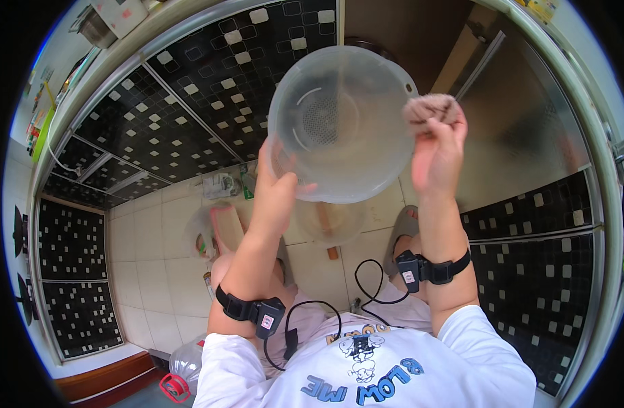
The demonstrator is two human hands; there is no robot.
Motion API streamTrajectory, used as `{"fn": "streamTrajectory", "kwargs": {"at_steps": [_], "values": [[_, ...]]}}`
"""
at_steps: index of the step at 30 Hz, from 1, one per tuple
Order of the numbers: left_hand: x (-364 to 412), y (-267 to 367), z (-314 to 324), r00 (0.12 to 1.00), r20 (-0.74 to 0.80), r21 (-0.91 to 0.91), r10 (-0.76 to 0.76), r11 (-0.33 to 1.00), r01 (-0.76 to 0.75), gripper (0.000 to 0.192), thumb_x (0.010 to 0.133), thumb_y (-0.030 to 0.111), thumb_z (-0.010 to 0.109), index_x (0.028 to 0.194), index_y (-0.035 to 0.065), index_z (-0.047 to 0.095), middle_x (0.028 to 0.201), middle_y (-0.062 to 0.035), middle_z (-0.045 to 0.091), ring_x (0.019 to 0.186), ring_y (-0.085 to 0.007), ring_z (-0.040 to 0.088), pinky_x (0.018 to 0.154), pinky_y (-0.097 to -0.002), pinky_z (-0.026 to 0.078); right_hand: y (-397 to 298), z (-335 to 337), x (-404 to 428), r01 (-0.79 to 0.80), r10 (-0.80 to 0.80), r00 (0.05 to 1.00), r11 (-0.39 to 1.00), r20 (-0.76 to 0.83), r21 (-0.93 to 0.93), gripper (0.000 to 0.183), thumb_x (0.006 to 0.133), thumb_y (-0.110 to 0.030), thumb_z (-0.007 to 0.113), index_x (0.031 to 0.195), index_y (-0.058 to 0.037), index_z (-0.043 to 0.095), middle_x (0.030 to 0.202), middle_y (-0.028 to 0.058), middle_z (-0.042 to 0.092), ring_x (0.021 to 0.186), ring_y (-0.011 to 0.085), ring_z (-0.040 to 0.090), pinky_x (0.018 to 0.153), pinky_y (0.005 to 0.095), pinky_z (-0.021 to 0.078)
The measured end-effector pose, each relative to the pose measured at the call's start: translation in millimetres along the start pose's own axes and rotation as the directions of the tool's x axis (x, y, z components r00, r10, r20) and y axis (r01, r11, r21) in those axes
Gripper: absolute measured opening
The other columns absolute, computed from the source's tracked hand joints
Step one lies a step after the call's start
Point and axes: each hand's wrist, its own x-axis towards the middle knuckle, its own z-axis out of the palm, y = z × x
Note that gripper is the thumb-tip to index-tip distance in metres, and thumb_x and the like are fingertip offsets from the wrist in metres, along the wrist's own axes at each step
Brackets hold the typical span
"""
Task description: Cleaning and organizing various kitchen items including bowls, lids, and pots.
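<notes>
A translucent plastic basin is held up in the air in front of me, tilted, with a patch of small drain holes visible. My left hand grips its lower left rim, thumb on one side and fingers showing through the plastic. By the right rim, my right hand pinches a bunched, fuzzy pinkish-brown cloth, slightly blurred. Whether the cloth touches the rim I cannot tell. Below the basin, a second clear bowl sits low near the floor, partly hidden. A brown stick shows at it.
Black cabinets with pale squares line the left and far side. On the tiled floor lie a clear plastic bag and a bin with a pink edge. A large bottle with a red handle stands behind left. A glossy panel rises right.
</notes>
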Motion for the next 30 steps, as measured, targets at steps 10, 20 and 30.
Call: {"fn": "streamTrajectory", "kwargs": {"at_steps": [10,20,30], "values": [[-8.0,-29.7,20.8,0.978,0.206,0.177,0.038,0.981,-0.075,0.088,0.069,-0.011,0.039,0.151,0.0118,0.017,0.151,-0.0135,0.023,0.136,-0.0341,0.031,0.085,-0.0416,0.059,30.9,-1.9,12.7,-0.286,0.377,0.912,0.867,-0.162,0.407,0.030,0.100,-0.011,0.045,0.128,-0.0008,0.047,0.125,0.0115,0.051,0.115,0.0220,0.052,0.103,0.0418,0.0440],[-5.5,-43.7,5.1,0.953,0.301,0.228,0.037,0.967,-0.110,0.088,0.065,-0.012,0.034,0.149,0.0077,0.020,0.147,-0.0141,0.030,0.134,-0.0337,0.035,0.083,-0.0391,0.060,37.1,19.3,-42.5,-0.050,0.386,0.726,0.855,0.569,-0.517,0.021,0.080,-0.006,0.060,0.101,-0.0053,0.060,0.097,0.0001,0.062,0.091,0.0089,0.057,0.080,0.0256,0.0475],[-20.4,-23.6,30.1,0.967,0.248,0.148,-0.057,0.989,0.021,0.084,0.071,-0.010,0.036,0.150,0.0080,0.016,0.149,-0.0142,0.027,0.138,-0.0350,0.029,0.081,-0.0383,0.061,7.8,26.0,-3.0,-0.108,0.148,0.972,0.971,-0.180,0.214,0.010,0.092,-0.006,0.055,0.102,-0.0054,0.051,0.095,0.0071,0.062,0.094,0.0161,0.062,0.078,0.0340,0.0557]]}}
